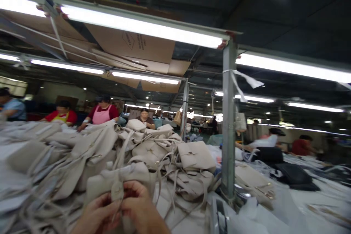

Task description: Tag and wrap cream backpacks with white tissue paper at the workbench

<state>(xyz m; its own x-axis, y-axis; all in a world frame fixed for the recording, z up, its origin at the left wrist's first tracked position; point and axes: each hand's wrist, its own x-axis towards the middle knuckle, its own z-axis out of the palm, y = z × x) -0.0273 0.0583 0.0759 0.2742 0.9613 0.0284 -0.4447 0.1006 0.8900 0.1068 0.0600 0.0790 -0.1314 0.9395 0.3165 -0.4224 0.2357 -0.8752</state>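
Low in the head view, a light beige bag [100,182] lies in front of me, with a small rounded tab [117,190] hanging at its front. My left hand [97,212] pinches the tab's left and lower side. On the tab's right side, my right hand [139,204] grips with fingers bent, close to the left one. The lower end of the tab is partly hidden by my fingers and slightly blurred.
Heaped beige bags [150,151] with loose straps spread ahead and left. A metal post [229,124] rises right of centre. Black bags [294,175] and clear plastic [252,212] lie at right. Several people stand or sit beyond the heap.
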